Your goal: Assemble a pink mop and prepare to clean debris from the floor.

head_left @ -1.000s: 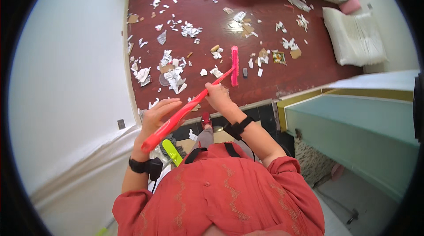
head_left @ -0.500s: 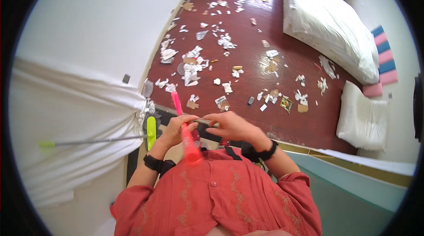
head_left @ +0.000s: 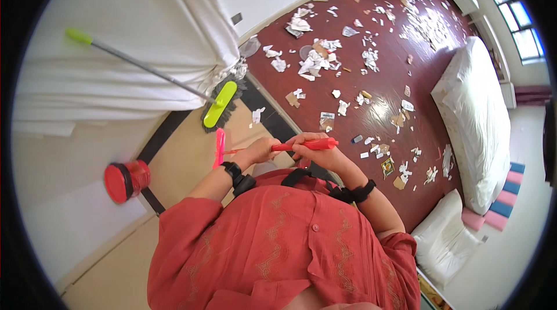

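A red-handled tool with a bright pink crosspiece at its far left end lies sideways in front of my waist. Its exact kind is hard to make out. My left hand is closed around the thinner middle of it. Close beside, my right hand grips the thicker red handle, whose end sticks out to the right. A mop with a lime-green head and grey fringe stands left of my hands, its grey pole slanting up against a white curtain.
Scraps of torn paper and cardboard litter the dark red floor. A bed with white bedding and a white cushion are at the right. A red bucket stands by the wall at the left.
My view has turned left, bringing the red bucket into sight. The tool has swung from upright to sideways, and my right hand has closed on its handle.
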Action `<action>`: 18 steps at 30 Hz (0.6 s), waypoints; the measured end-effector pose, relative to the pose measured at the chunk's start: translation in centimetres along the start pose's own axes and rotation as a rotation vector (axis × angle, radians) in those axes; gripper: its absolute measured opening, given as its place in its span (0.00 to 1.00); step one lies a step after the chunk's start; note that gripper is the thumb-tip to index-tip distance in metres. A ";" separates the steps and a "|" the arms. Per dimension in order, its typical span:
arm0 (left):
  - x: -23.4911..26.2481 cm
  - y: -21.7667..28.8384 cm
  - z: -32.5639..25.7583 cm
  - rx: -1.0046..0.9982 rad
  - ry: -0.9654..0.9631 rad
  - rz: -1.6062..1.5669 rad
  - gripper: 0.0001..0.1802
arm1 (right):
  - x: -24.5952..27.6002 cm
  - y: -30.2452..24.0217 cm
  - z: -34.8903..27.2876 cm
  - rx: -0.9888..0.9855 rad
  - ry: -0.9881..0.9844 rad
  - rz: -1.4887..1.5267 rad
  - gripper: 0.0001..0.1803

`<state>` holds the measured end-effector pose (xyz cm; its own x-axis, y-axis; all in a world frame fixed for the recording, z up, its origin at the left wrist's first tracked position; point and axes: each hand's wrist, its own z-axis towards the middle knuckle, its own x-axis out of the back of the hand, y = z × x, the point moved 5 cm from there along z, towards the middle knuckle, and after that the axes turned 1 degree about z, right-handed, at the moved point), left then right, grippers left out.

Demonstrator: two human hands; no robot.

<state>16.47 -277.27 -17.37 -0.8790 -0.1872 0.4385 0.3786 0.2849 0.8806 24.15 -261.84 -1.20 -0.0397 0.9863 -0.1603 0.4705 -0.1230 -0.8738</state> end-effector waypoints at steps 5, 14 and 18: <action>-0.1 -0.1 1.8 -0.095 0.092 -0.016 0.05 | -0.2 -0.3 0.8 -0.021 0.084 -0.070 0.10; 1.7 8.5 14.2 -0.408 0.144 -0.146 0.11 | -0.1 -11.4 -4.2 0.265 0.371 -0.688 0.05; 3.5 10.9 14.3 -0.433 0.152 -0.088 0.13 | -0.3 -13.3 -5.9 0.178 0.483 -0.606 0.04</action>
<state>13.37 -261.37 -8.82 -0.8731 -0.3382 0.3512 0.4187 -0.1509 0.8955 23.16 -259.80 13.16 0.1618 0.8207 0.5480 0.3398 0.4750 -0.8117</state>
